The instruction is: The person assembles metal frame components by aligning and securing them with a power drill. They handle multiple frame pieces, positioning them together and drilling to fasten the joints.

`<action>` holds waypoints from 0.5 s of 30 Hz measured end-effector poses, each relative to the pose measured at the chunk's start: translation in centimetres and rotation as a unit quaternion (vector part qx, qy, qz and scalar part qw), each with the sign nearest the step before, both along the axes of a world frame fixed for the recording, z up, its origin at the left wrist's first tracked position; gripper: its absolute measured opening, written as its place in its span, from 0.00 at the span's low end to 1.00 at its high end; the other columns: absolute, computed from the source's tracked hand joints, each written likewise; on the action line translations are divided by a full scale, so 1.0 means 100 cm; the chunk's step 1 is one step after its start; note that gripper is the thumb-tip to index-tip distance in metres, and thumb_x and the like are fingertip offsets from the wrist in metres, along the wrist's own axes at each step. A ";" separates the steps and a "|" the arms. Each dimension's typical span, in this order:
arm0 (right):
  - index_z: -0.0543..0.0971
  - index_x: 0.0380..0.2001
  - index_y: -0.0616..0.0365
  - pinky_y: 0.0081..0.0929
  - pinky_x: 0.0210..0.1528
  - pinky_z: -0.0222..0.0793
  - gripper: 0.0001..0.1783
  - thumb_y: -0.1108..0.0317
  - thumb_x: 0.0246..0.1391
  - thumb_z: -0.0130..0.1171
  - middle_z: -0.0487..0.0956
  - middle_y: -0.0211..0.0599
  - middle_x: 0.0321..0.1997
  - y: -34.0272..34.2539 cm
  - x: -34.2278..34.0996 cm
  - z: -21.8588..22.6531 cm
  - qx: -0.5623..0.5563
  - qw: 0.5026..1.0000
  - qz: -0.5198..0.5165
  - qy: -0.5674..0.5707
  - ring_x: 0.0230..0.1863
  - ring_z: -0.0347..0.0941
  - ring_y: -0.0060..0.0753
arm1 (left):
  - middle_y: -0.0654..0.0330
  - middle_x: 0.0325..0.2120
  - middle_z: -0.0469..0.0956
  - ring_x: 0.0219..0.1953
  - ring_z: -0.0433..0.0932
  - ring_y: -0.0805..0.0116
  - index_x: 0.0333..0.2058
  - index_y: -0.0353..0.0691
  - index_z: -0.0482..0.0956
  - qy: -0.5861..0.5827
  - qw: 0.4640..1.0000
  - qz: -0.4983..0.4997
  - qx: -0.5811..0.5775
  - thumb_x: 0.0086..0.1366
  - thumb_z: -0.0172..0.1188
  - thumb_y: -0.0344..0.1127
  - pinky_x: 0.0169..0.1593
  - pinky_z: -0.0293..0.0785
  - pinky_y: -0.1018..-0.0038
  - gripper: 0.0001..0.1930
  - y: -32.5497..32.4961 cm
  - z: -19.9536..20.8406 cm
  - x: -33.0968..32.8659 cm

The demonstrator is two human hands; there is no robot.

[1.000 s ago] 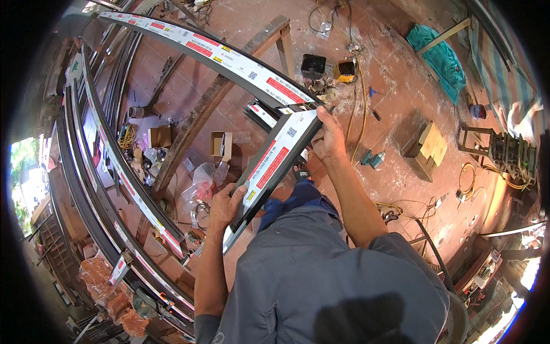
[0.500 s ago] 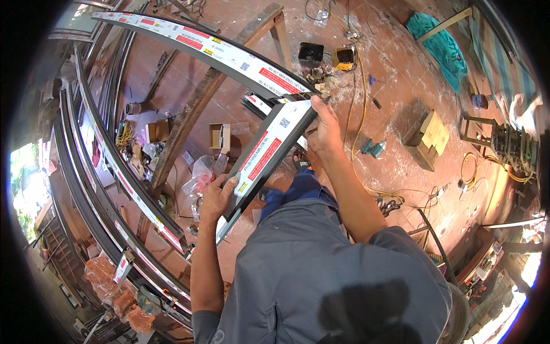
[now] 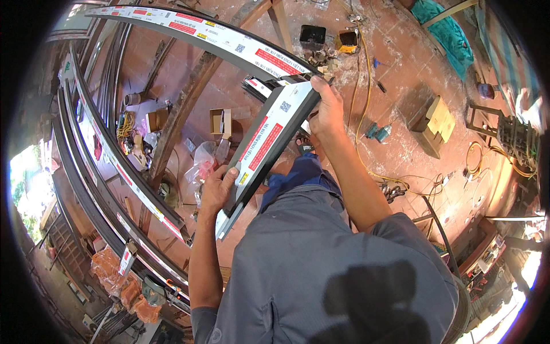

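Although the angled end of the short profile (image 3: 264,139) already sits by the end of the long profile (image 3: 220,39), I can't tell from here whether any fastening is done or left. It slants between the left hand (image 3: 217,189), closed on its lower stretch, and the right hand (image 3: 328,112), clasping its upper corner.

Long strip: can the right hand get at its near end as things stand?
Probably yes: the right hand is close beside that end of the long strip, with nothing evident blocking it, though it would likely have to loosen its grip on the short strip.
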State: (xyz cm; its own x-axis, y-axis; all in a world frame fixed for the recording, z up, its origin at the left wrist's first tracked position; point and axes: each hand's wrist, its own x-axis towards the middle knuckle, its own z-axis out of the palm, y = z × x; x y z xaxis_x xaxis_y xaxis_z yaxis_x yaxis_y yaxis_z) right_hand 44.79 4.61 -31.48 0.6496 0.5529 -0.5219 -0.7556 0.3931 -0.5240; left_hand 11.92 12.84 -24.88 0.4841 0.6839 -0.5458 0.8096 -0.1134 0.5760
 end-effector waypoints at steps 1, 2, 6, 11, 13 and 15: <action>0.79 0.46 0.61 0.29 0.38 0.80 0.14 0.67 0.61 0.68 0.84 0.34 0.38 0.000 0.000 0.001 -0.001 1.000 0.003 -0.002 0.35 0.82 0.28 | 0.48 0.31 0.84 0.37 0.82 0.58 0.46 0.37 0.86 0.003 1.000 -0.002 0.000 0.72 0.56 0.69 0.45 0.76 0.61 0.35 -0.001 0.003 0.002; 0.79 0.45 0.60 0.30 0.38 0.81 0.14 0.66 0.60 0.69 0.83 0.35 0.38 -0.001 0.000 0.002 -0.013 1.000 0.001 0.001 0.35 0.82 0.29 | 0.48 0.32 0.84 0.37 0.82 0.58 0.47 0.37 0.86 0.007 1.000 -0.005 0.001 0.72 0.56 0.69 0.45 0.76 0.61 0.35 -0.002 0.005 0.004; 0.79 0.45 0.59 0.31 0.40 0.82 0.13 0.67 0.60 0.69 0.83 0.35 0.38 0.001 0.001 0.005 0.001 1.000 -0.005 0.023 0.36 0.82 0.31 | 0.49 0.33 0.85 0.38 0.83 0.58 0.49 0.37 0.85 0.004 1.000 -0.010 -0.007 0.72 0.56 0.69 0.45 0.77 0.62 0.35 -0.003 -0.009 -0.006; 0.80 0.45 0.58 0.31 0.41 0.82 0.12 0.68 0.61 0.69 0.84 0.34 0.38 -0.003 -0.001 0.005 0.015 0.999 -0.017 0.034 0.36 0.83 0.30 | 0.51 0.34 0.85 0.38 0.82 0.61 0.50 0.37 0.85 -0.018 1.000 -0.007 -0.002 0.73 0.56 0.68 0.46 0.76 0.63 0.35 -0.003 -0.007 -0.001; 0.80 0.45 0.58 0.30 0.41 0.81 0.12 0.68 0.61 0.69 0.84 0.33 0.39 -0.002 -0.001 0.008 0.015 0.999 -0.016 0.026 0.36 0.82 0.29 | 0.51 0.34 0.85 0.38 0.82 0.62 0.50 0.36 0.85 -0.020 1.000 -0.004 -0.014 0.73 0.56 0.67 0.46 0.76 0.64 0.34 -0.004 -0.004 -0.001; 0.80 0.45 0.58 0.29 0.41 0.81 0.12 0.68 0.61 0.69 0.84 0.33 0.39 -0.001 -0.001 0.010 0.013 1.000 -0.019 0.018 0.36 0.82 0.28 | 0.52 0.34 0.85 0.38 0.81 0.64 0.49 0.36 0.85 -0.029 0.999 -0.003 -0.024 0.73 0.56 0.66 0.46 0.76 0.64 0.33 -0.005 -0.012 -0.005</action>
